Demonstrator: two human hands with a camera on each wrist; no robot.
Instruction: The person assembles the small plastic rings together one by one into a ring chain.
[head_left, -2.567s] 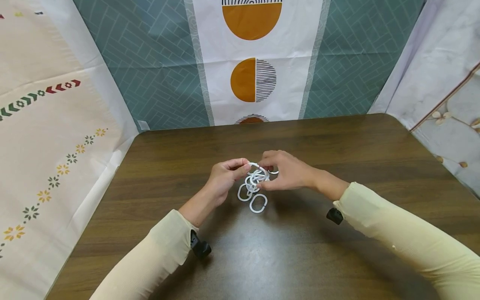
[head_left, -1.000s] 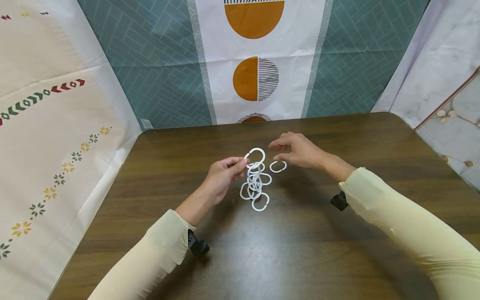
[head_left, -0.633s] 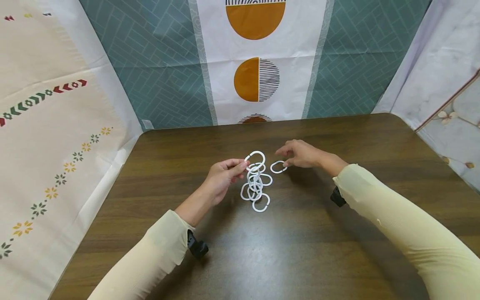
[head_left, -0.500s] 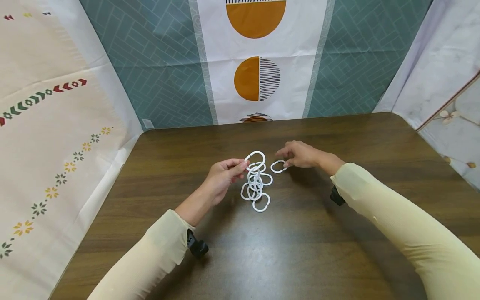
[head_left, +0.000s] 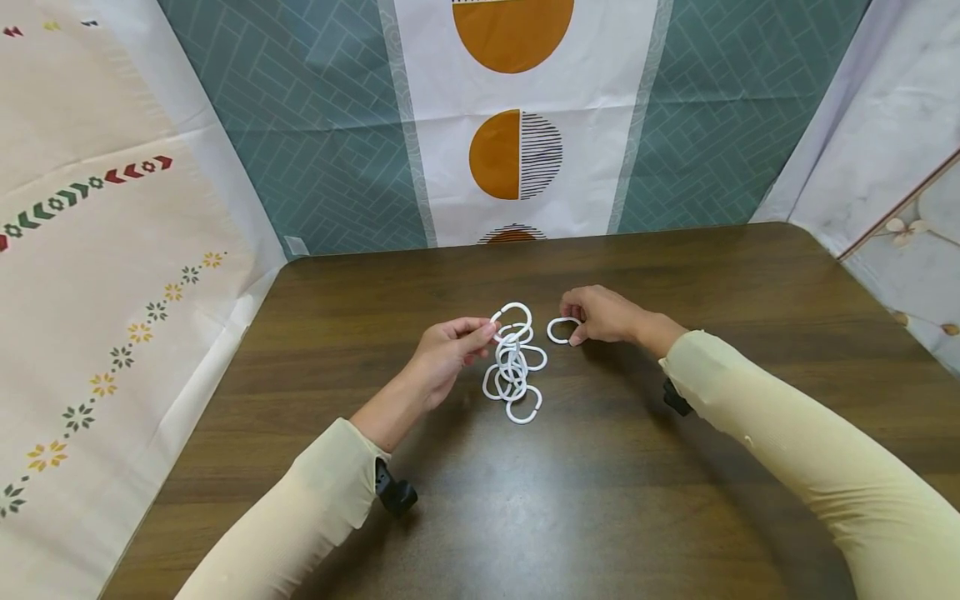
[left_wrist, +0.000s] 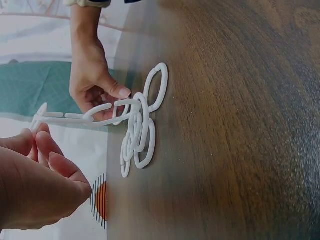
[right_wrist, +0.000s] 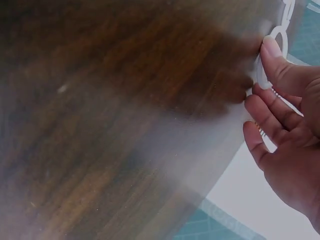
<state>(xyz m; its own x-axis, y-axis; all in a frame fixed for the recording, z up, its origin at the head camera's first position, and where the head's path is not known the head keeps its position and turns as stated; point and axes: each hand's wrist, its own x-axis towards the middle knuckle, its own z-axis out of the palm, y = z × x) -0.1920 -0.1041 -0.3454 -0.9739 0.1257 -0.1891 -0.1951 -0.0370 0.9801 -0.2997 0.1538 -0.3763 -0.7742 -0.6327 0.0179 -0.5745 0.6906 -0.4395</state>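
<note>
White plastic C-shaped rings, oval with a small gap, are linked into a chain (head_left: 512, 367) that hangs down to a pile on the table. My left hand (head_left: 442, 358) pinches the topmost ring (head_left: 530, 316) of this chain between thumb and index finger. To the right, my right hand (head_left: 607, 315) holds a separate white plastic ring (head_left: 550, 330) by its right side, low over the table. In the right wrist view the thumb lies against that ring (right_wrist: 259, 72). The left wrist view shows the chain's lower rings (left_wrist: 150, 150) bunched together on the wood.
The brown wooden table (head_left: 480, 517) spans the lower part of the head view. A teal and white patterned cloth (head_left: 337, 142) hangs behind its far edge. Embroidered cream cloth (head_left: 112, 308) covers the left side, marbled cloth (head_left: 900, 125) the right.
My right hand came away from the pile, reached down to the loose ring and now grips it, slightly further right. The left hand raised the chain's top ring, then stayed nearly still.
</note>
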